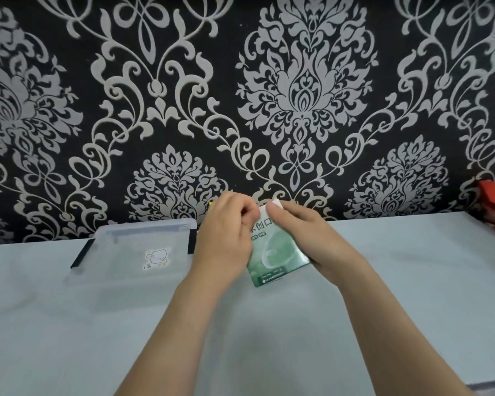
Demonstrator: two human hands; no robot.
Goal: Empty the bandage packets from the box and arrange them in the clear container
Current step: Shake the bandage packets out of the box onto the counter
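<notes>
Box is held over the middle of the table, between my two hands, far end tipped up. My right hand wraps round its right side to hold it steady, with the thumb near the white flap. My left hand pinches that far end with curled fingers, I think to pull the flap open and get the packets out. Both arms reach forward and the wrists turn in. The container waits just left of my left hand.
</notes>
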